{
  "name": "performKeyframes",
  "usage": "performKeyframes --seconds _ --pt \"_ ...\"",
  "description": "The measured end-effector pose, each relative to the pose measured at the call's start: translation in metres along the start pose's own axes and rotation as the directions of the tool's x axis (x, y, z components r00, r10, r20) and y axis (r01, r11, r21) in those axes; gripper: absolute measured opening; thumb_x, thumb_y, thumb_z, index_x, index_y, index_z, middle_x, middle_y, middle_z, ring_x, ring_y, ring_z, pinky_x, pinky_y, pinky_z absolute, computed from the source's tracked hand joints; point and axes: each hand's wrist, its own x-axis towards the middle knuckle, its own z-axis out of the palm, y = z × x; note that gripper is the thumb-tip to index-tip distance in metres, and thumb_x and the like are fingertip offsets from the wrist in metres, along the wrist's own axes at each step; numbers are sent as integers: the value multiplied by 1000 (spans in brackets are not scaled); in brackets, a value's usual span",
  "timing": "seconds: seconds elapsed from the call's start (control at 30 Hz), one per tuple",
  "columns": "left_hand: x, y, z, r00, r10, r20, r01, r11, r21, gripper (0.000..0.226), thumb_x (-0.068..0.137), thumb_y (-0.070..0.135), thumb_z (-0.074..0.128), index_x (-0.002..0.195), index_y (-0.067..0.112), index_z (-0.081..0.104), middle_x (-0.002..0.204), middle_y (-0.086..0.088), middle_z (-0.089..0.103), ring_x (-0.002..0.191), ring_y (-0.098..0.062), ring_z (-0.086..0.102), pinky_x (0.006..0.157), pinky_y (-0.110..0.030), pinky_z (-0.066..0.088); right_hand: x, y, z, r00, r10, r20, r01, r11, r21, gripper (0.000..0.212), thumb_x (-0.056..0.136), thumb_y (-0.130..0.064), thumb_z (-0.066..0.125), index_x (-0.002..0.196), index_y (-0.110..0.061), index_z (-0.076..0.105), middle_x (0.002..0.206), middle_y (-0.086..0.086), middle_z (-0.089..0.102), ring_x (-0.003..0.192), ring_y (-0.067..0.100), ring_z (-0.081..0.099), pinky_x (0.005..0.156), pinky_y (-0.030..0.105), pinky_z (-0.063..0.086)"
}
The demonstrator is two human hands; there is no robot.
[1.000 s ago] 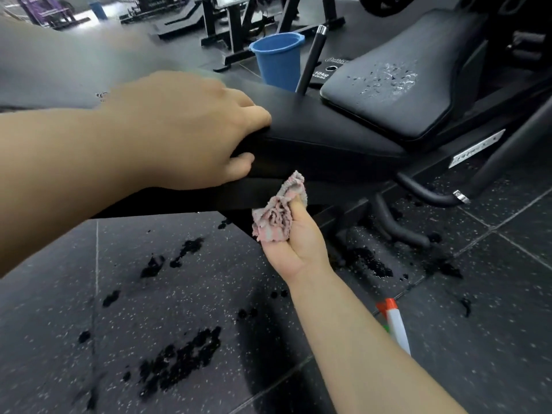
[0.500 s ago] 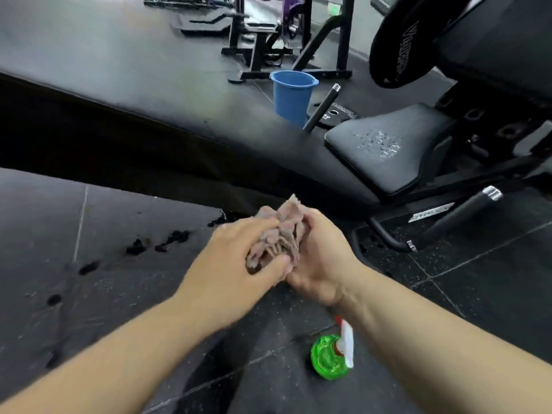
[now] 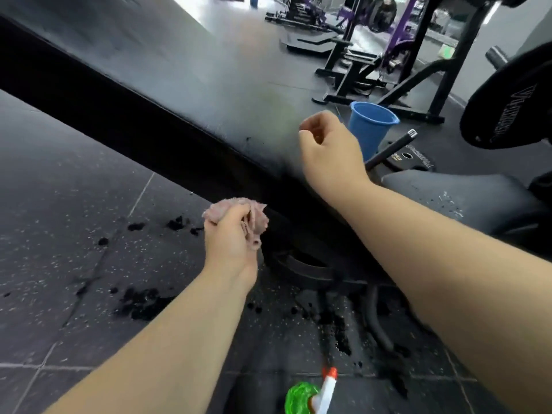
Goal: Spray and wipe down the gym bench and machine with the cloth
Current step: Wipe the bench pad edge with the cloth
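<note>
— What is the left hand (image 3: 231, 237) doing?
— Its grip is curling round the pink cloth (image 3: 255, 218). The cloth is sitting bunched in the fist and sticking out on the far and right sides, just in front of the bench's dark near edge. I cannot tell whether it is touching that edge.

— And the right hand (image 3: 325, 147)?
— Its grip is curling in on itself with nothing in it, the thumb tip lying close to the forefinger. It is hovering over the top of the bench (image 3: 179, 85), farther away than the cloth and to its right.

— How is the bench lying?
— Its black pad is running long-ways on a diagonal, from the far left down to the middle right, and narrowing toward the right wrist. To the right of it, the seat pad (image 3: 466, 198) is carrying water droplets.

— Where is the spray bottle (image 3: 310, 398) pointing?
— It is lying on the floor (image 3: 74, 204) at the near edge, between the two forearms. Its green body is lying nearest, and its white neck and orange tip are pointing far and slightly right.

— Anything further out?
— A blue bucket (image 3: 373, 127) is standing upright just beyond the right hand. Dark wet patches are showing on the speckled tiles near both forearms.
</note>
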Motion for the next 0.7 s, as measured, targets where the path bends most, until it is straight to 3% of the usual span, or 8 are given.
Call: performKeyframes --seconds 0.1,0.23,0.3,0.4,0.47,0.53,0.6,0.7 --pt "-11 -33 17 976 20 -217 28 977 213 17 89 4 55 95 17 47 67 5 61 57 -7 60 56 -21 45 13 3 9 982 -83 170 112 980 -167 26 98 -32 47 121 -22 55 124 1 58 111 20 54 89 32 41" --pt "-10 -72 18 965 -241 -105 252 963 100 23 89 1 51 109 -2 60 84 -11 72 71 -21 65 62 -28 44 9 20 25 964 -148 222 162 986 -42 31 103 -37 40 130 -30 54 130 -9 59 119 14 52 88 25 35" --pt "9 -62 7 965 -253 -68 244 963 -113 17 88 -6 45 94 -5 61 82 -17 66 71 -26 63 66 -32 44 11 26 28 972 -101 212 93 995 46 33 102 -39 40 133 -36 52 131 -15 58 112 7 51 87 23 33" --pt "14 -60 0 974 -224 28 220 914 -341 28 82 -5 37 63 13 47 62 -4 51 58 -17 50 65 -29 41 12 31 30 973 -99 210 83 993 82 34 101 -39 41 134 -38 51 131 -16 59 106 2 49 86 23 34" --pt "8 -80 13 963 -269 13 266 940 -212 30 82 -2 37 62 15 50 62 -4 57 58 -18 50 57 -27 34 12 32 31 977 -94 190 74 991 113 34 100 -39 43 133 -39 52 129 -16 60 111 5 52 86 24 35" --pt "6 -96 26 949 -306 -79 298 950 -97 21 87 -1 39 80 9 56 76 -9 69 65 -21 63 50 -25 34 13 35 32 978 -89 191 63 989 135 34 100 -38 44 133 -40 52 130 -17 59 117 6 53 87 24 36" --pt "7 -91 28 949 -276 -149 251 953 -170 19 88 -6 38 90 3 55 76 -12 67 62 -22 68 48 -24 45 14 35 32 976 -86 199 58 988 141 35 99 -37 44 133 -40 53 133 -17 58 121 7 52 90 25 37" --pt "14 -53 16 951 -85 -296 -37 923 -384 28 88 -12 34 71 6 47 59 -8 55 46 -18 58 49 -24 47 14 37 32 973 -97 208 65 985 157 37 98 -37 44 134 -40 52 140 -17 54 127 8 49 98 26 39"
